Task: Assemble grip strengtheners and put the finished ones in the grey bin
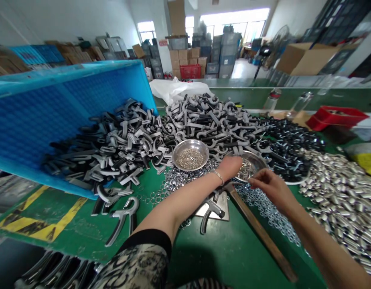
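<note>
My left hand (230, 166) is closed at the left rim of a metal bowl (257, 159) of small pins; its fingertips are hidden. At the bowl's front right, my right hand (271, 188) has thumb and fingers pinched together, and whatever is between them is too small to make out. Under my left forearm a hand grip strengthener (212, 209) with grey and black handles lies on a metal plate (224, 200). A hammer (259, 228) with a wooden handle lies just right of it. Another metal bowl (190, 154) holds tiny metal parts.
A blue crate (110, 86) lies tipped at left, spilling grey handles (200, 116). Black-headed bolts (290, 140), silver cylinders (344, 196) and loose rings (263, 208) are heaped at right. Joined grips (125, 216) lie left, near yellow-black tape. A red bin (335, 117) stands at back right.
</note>
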Action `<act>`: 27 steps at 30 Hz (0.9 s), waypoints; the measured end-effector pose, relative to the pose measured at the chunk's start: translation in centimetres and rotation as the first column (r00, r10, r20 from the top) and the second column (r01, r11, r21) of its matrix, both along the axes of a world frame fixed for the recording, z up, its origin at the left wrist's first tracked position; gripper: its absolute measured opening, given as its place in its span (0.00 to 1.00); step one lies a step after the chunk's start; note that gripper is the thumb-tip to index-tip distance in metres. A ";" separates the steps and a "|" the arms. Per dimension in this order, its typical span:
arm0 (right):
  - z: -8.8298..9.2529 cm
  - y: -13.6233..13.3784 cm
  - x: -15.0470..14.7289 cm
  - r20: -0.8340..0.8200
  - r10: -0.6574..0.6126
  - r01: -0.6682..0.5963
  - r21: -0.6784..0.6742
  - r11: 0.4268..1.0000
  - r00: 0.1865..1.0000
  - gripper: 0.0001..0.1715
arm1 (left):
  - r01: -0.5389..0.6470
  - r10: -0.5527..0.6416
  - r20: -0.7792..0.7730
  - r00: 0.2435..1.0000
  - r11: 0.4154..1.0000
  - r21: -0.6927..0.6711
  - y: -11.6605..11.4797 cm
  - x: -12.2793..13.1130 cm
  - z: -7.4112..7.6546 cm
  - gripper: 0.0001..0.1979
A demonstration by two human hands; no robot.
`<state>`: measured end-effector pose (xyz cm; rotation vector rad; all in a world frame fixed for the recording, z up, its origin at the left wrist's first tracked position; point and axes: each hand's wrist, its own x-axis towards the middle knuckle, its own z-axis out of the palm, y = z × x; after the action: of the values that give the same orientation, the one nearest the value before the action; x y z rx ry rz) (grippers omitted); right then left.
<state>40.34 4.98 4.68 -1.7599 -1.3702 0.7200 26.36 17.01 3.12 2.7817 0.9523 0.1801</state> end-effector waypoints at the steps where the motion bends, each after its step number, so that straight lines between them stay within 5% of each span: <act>1: 0.3 -1.3 -0.9 -0.094 0.038 -0.040 -0.015 0.999 0.995 0.16 | -0.027 0.028 0.058 0.998 1.000 -0.006 -0.2 -0.3 0.3 0.13; 6: -0.3 -5.4 -6.3 -0.375 0.174 -0.235 -0.123 0.964 0.911 0.22 | -0.113 0.153 0.329 0.932 0.984 -0.138 -2.0 -3.7 1.5 0.16; 9: -2.1 -5.2 -8.3 -0.410 0.141 -0.225 -0.164 0.960 0.901 0.21 | -0.082 0.278 0.547 0.790 0.932 -0.354 -3.7 -8.4 1.2 0.13; 12: -3.6 -4.0 -9.4 -0.359 0.145 -0.214 -0.160 0.964 0.922 0.20 | -0.054 0.443 0.599 0.667 0.831 -0.554 -6.0 -14.1 -0.1 0.11; 17: -4.3 -2.5 -10.5 -0.271 0.183 -0.224 -0.131 0.966 0.945 0.16 | -0.049 0.689 0.461 0.560 0.583 -0.811 -9.7 -20.7 -2.0 0.12; 21: -4.4 -1.9 -11.1 -0.220 0.185 -0.218 -0.135 0.967 0.958 0.18 | -0.041 0.782 0.409 0.470 0.482 -0.875 -11.4 -21.8 -2.3 0.15; 27: -4.9 -1.5 -11.3 -0.030 0.212 -0.214 -0.129 0.968 0.977 0.18 | -0.053 0.752 0.427 0.502 0.519 -0.853 -12.0 -20.2 -2.4 0.13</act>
<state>29.03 3.47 -0.20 -1.7183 -1.5476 0.9589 6.20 4.99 0.72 1.3184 1.1139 0.7869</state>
